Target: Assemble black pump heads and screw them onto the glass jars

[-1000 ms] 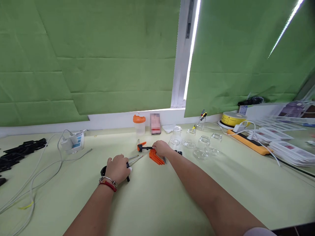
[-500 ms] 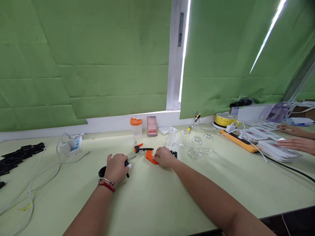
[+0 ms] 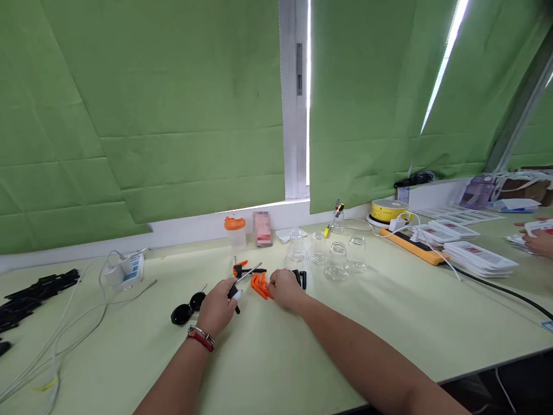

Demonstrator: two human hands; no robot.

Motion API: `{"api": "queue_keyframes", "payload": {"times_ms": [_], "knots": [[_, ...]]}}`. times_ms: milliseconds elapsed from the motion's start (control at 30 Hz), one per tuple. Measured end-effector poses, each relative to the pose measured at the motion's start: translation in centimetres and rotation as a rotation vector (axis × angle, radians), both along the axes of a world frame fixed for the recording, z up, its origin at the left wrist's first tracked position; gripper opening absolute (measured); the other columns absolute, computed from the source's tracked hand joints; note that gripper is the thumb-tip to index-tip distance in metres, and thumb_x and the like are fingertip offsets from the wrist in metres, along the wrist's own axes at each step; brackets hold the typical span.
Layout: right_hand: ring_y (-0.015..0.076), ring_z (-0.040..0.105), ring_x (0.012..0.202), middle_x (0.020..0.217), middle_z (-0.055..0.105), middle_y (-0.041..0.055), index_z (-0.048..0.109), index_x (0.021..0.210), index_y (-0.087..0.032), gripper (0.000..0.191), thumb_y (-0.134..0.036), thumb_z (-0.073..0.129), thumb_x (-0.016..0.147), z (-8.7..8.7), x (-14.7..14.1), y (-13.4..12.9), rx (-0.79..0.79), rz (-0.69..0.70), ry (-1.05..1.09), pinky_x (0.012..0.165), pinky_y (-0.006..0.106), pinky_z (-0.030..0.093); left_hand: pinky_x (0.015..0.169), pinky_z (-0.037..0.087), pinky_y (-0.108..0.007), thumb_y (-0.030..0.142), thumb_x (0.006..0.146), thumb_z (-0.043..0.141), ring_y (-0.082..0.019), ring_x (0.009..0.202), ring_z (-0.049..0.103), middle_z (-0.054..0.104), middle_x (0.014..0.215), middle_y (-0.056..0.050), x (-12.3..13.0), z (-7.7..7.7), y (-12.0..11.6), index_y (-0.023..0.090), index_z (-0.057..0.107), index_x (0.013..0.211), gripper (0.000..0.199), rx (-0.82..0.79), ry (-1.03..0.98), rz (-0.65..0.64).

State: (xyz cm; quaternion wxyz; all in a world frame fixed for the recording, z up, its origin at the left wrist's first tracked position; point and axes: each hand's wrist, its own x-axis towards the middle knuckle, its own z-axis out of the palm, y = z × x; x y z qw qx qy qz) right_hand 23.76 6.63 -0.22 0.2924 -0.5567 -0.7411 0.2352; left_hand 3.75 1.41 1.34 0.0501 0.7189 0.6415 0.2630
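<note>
My left hand (image 3: 219,306) is closed around a screwdriver's dark handle (image 3: 233,291), and its thin metal shaft slants up to the right. Left of that hand lies a pair of black round sunglasses (image 3: 188,310), and a metal tip of another tool pokes out behind them. My right hand (image 3: 285,288) is low over the table, its curled fingers on several curved orange plastic pieces (image 3: 260,285). Black plastic pieces (image 3: 302,278) show just beyond that hand, partly hidden by it. An orange and black clamp (image 3: 242,269) lies behind the screwdriver shaft.
Several upturned glass jars (image 3: 337,262) stand to the right, near a jar holding tools (image 3: 339,219). Behind are an orange-lidded cup (image 3: 235,232) and a pink box (image 3: 262,229). An orange power strip (image 3: 415,248) and white card stacks (image 3: 479,259) lie near another person's hands (image 3: 540,239).
My left hand has moved right, uncovering the sunglasses, and the screwdriver shaft now points up-right. My right hand stays at the orange pieces. The other person's hands have moved off the card stack.
</note>
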Motion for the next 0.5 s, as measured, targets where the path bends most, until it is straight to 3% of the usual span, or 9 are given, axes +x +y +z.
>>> {"api": "queue_keyframes", "payload": {"times_ms": [100,300,500], "knots": [[0.0218,0.055,0.085,0.079,0.063,0.0094,0.055,0.053,-0.015,0.024,-0.022,0.059,0.076,0.3,1.1,0.1,-0.057,-0.027,0.181,0.07,0.029,0.035,0.081,0.044,-0.029,0.019,0.076,0.048,-0.02,0.093,0.059,0.064,0.105,-0.006,0.1,-0.2,0.2,0.02,0.058,0.108,0.033,-0.043,-0.091,-0.023],[0.0131,0.053,0.058,0.071,0.062,0.0045,0.056,0.081,-0.017,0.015,-0.03,0.05,0.082,0.3,4.3,-0.7,-0.296,-0.002,0.638,0.056,0.027,0.039,0.064,0.046,-0.026,0.02,0.07,0.057,-0.018,0.073,0.058,0.063,0.085,-0.003,1.1,-0.1,0.1,0.02,0.053,0.098,0.028,-0.101,-0.255,0.0],[0.006,0.044,0.049,0.069,0.055,-0.001,0.053,0.094,-0.018,0.025,-0.032,0.061,0.074,0.4,5.9,-2.3,-0.442,0.061,1.028,0.052,0.023,0.035,0.047,0.04,-0.021,0.015,0.065,0.059,-0.013,0.058,0.05,0.054,0.07,0.001,3.5,0.5,0.5,0.021,0.048,0.08,0.019,-0.13,-0.368,0.017]]}}
